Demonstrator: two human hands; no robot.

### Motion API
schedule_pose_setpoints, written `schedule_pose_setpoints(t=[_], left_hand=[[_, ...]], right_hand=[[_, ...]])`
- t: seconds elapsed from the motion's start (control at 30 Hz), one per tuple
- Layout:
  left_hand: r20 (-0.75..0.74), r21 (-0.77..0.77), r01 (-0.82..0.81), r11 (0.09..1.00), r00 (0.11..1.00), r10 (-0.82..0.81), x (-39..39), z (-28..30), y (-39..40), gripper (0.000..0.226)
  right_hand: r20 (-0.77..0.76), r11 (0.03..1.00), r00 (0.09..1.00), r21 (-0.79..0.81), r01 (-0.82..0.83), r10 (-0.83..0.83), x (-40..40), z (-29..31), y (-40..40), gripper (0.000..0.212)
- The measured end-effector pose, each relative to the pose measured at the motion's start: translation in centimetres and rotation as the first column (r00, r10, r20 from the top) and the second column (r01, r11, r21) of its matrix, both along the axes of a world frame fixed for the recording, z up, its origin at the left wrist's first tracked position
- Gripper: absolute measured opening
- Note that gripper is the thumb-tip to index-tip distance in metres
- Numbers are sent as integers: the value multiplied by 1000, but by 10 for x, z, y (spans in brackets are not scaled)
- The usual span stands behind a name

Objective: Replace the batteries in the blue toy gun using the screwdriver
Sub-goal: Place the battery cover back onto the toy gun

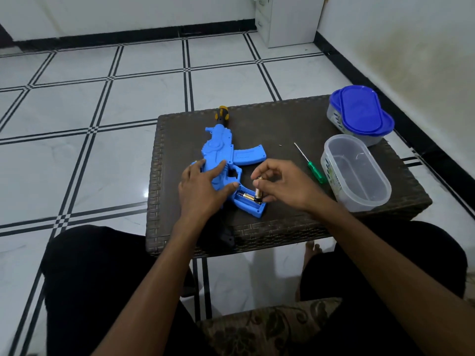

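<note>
Head view: the blue toy gun (pixel 218 160) lies on the desk (pixel 282 124), pinned by the flat, open left hand (pixel 203 187); right hand (pixel 280 186) fingers (pixel 259 187) pinch a battery (pixel 258 192) over the open grip compartment (pixel 248 201); better to seat it spring-end first, matching polarity; screwdriver (pixel 309 163) lies nearby.

Open clear tub (pixel 357 173), lidded tubs (pixel 359 116) on dark wicker table (pixel 282 124).

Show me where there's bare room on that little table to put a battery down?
Bare table between the toy gun and the lidded container, and along the near edge. Crowded around the screwdriver, the open tub and both hands.
</note>
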State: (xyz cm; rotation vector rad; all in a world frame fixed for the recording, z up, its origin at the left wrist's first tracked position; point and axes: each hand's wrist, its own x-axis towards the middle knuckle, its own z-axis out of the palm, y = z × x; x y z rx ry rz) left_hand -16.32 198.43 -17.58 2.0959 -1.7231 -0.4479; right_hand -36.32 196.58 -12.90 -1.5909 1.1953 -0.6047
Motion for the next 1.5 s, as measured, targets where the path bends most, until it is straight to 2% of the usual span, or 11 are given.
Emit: schedule_pose_setpoints(t=[0.13,0.33,0.5,0.63,0.9,1.0,1.1,1.33,1.5], left_hand=[[-8,-9,-5,1000,1000,5,0,0,1,66],[-41,-18,-12,1000,999,11,0,0,1,66],[-32,-2,-11,1000,999,11,1,-1,0,67],[-31,8,-13,1000,999,13,-1,1,1,65],[-25,18,-10,1000,1000,10,0,1,1,66],[-30,19,-12,1000,999,13,0,2,1,66],[-48,14,-13,1000,999,13,0,1,1,66],[-61,10,-18,1000,998,18,-1,3,2,67],[-43,26,-18,1000,999,19,-2,3,2,58]], right_hand=[[-17,999,1000,47,-25,26,7,-3,2,15],[-224,986,974,-154,-65,29,9,-6,0,27],[-429,948,887,-173,-268,173,11,-3,0,28],[-581,898,791,-223,-380,191,14,1,3,29],[-578,895,778,-174,-411,245,18,-2,-5,31],[-584,863,773,-231,-449,246,17,-3,-5,31],[-652,802,731,-319,-505,201,14,-6,-7,33],[-553,834,812,-350,-427,184,20,-17,-17,28],[-500,871,859,-368,-325,109,32,-25,-17,29]])
